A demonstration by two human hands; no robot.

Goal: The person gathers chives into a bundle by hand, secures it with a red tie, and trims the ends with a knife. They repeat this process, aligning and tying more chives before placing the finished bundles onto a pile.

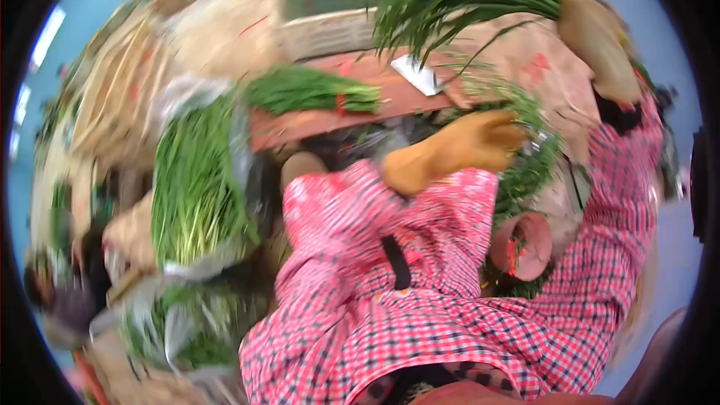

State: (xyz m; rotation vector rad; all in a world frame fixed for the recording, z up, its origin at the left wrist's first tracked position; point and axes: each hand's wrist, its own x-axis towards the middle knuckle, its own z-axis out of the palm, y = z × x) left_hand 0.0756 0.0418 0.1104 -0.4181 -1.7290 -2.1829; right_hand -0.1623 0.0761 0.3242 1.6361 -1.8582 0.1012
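Note:
My right hand (596, 41), in a tan rubber glove, is raised at the upper right and closed around one end of a bunch of chives (465, 0). The long green leaves fan out to the left. My left hand (461, 148), in an orange glove, hovers over my lap; its blurred fingers look partly curled and apart, with nothing visible between them. Beyond it, a smaller chive bundle (311, 92) tied with a red band lies on a reddish board (289, 130). To the left, a big pile of chives (199, 180) sits in an opened plastic bag.
Loose green trimmings (529, 169) lie right of my knees, with a pink container (523, 246) holding red bits beside them. A white paper (416, 75) rests on the board. A white crate (326, 35), a wooden crate (112, 97) and bagged greens (187, 326) stand around.

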